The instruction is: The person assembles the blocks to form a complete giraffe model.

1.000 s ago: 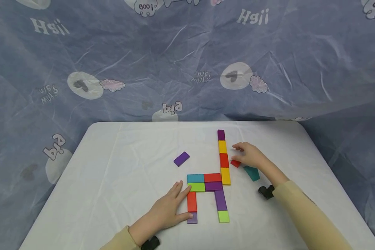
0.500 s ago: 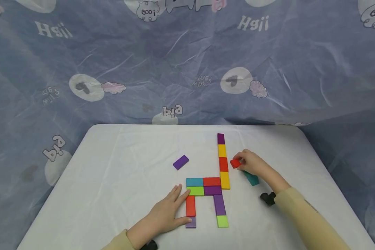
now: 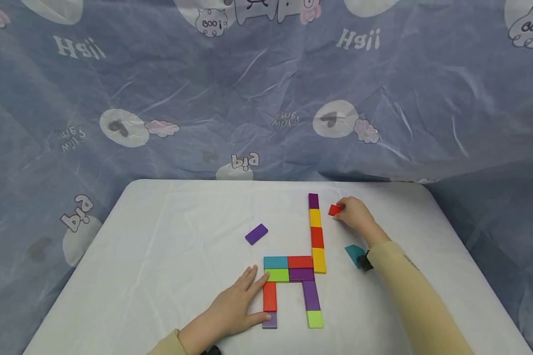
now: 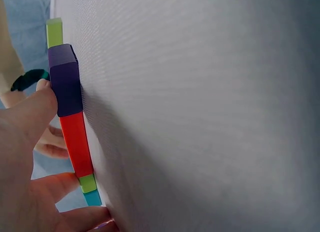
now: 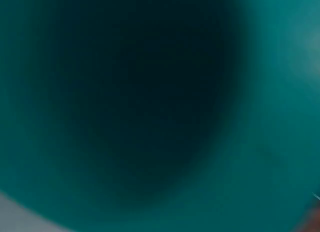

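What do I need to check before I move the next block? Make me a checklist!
1. Right hand pinching the small red block: ok.
2. Small red block lifted off the table: cannot tell.
3. Small red block touching the tall column: not ok, there's a gap.
4. Tall column's four blocks end to end: ok.
5. Loose purple block joined to other blocks: not ok, it's apart.

Left hand (image 4: 17, 157) apparently touches 1 purple block (image 4: 67, 89) (red block (image 4: 76, 144) adjoining).
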`<state>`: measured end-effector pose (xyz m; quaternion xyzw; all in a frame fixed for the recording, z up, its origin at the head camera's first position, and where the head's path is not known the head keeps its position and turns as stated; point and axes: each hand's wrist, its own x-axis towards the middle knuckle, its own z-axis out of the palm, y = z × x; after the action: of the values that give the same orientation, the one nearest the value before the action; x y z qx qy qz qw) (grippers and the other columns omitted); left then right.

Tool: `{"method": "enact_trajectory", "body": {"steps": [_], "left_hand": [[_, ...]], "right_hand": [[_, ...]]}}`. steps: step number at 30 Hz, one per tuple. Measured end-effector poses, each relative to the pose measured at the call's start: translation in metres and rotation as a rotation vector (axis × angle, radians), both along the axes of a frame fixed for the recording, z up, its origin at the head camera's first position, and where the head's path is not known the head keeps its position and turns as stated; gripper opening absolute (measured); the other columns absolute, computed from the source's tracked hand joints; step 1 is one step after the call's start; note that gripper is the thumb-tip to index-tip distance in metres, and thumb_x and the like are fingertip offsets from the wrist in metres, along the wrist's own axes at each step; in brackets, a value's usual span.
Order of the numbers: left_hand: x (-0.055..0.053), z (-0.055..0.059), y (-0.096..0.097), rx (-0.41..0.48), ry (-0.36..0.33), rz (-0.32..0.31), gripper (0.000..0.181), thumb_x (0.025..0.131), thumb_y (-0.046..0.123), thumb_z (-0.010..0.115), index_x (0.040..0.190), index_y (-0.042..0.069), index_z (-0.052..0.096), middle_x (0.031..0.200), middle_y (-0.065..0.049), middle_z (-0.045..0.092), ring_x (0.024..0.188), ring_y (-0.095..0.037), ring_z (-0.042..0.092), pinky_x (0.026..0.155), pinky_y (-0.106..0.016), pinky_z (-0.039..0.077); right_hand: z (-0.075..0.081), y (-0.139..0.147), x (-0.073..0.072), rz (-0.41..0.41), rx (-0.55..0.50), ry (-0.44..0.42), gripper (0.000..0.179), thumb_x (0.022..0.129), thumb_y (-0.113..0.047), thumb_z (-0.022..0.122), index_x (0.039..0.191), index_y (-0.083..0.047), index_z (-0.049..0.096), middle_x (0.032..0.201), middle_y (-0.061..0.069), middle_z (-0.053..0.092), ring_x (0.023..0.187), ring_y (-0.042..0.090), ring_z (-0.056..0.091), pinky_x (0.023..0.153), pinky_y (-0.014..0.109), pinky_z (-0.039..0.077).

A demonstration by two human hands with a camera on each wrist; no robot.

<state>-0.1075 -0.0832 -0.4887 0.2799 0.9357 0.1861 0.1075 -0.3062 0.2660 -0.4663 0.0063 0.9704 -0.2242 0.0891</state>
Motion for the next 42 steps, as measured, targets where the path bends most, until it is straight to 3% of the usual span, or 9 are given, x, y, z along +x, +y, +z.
{"method": "enact_trajectory", "body": {"steps": [5,9,16,22,30,35,42], "left_hand": [[0.0,-0.001,0.001,-0.002,0.003,-0.007,0.084,0.088,0.064,0.059,0.154,0.017,0.035,0.159,-0.019,0.032,0.146,-0.035,0.033,0.099,-0.051,0.05],[0.0,0.0,0.001,-0.008,0.002,-0.002,0.084,0.088,0.064,0.059,0.154,0.018,0.035,0.158,-0.019,0.032,0.146,-0.035,0.034,0.099,-0.051,0.05],[0.0,-0.001,0.001,-0.009,-0.002,0.006,0.085,0.088,0.064,0.059,0.154,0.019,0.034,0.159,-0.018,0.032,0.146,-0.035,0.034,0.099,-0.051,0.05],[0.001,0.0,0.001,0.003,0.005,0.003,0.084,0.088,0.063,0.06,0.154,0.018,0.035,0.158,-0.019,0.033,0.145,-0.036,0.035,0.098,-0.052,0.051],[0.001,-0.002,0.002,-0.005,0.007,0.008,0.084,0.087,0.062,0.061,0.154,0.019,0.035,0.158,-0.018,0.033,0.145,-0.035,0.035,0.098,-0.05,0.051],[0.001,-0.004,0.001,-0.006,0.029,0.005,0.083,0.088,0.063,0.061,0.154,0.019,0.035,0.158,-0.018,0.034,0.145,-0.035,0.036,0.097,-0.05,0.052],[0.0,-0.001,0.0,-0.004,0.018,-0.001,0.083,0.088,0.062,0.06,0.154,0.018,0.035,0.158,-0.018,0.034,0.145,-0.035,0.035,0.098,-0.05,0.051]], "right_hand": [[0.002,-0.006,0.005,-0.024,0.085,0.121,0.042,0.092,-0.022,0.07,0.125,0.004,0.062,0.112,0.025,0.061,0.095,0.036,0.058,0.094,0.049,0.052],[0.01,-0.017,0.016,0.01,0.154,0.073,0.037,0.094,-0.024,0.067,0.119,0.003,0.068,0.108,0.023,0.068,0.092,0.035,0.059,0.091,0.049,0.052],[0.013,-0.035,0.018,0.076,0.296,0.012,0.053,0.095,-0.033,0.062,0.134,0.003,0.057,0.118,0.027,0.063,0.102,0.039,0.058,0.09,0.053,0.053],[0.005,-0.037,0.005,0.021,0.204,-0.031,0.072,0.096,-0.043,0.058,0.15,-0.001,0.037,0.142,0.031,0.043,0.123,0.049,0.042,0.1,0.057,0.046],[-0.003,-0.037,-0.013,0.019,0.126,-0.065,0.08,0.096,-0.051,0.052,0.155,-0.004,0.025,0.154,0.03,0.028,0.135,0.051,0.029,0.108,0.061,0.038],[-0.009,-0.04,-0.019,0.038,0.127,-0.055,0.083,0.094,-0.054,0.055,0.156,-0.006,0.025,0.155,0.027,0.029,0.136,0.049,0.027,0.108,0.061,0.039],[-0.009,-0.048,-0.023,0.077,0.116,-0.009,0.075,0.096,-0.043,0.059,0.153,-0.003,0.032,0.152,0.026,0.036,0.134,0.048,0.033,0.11,0.058,0.037]]}}
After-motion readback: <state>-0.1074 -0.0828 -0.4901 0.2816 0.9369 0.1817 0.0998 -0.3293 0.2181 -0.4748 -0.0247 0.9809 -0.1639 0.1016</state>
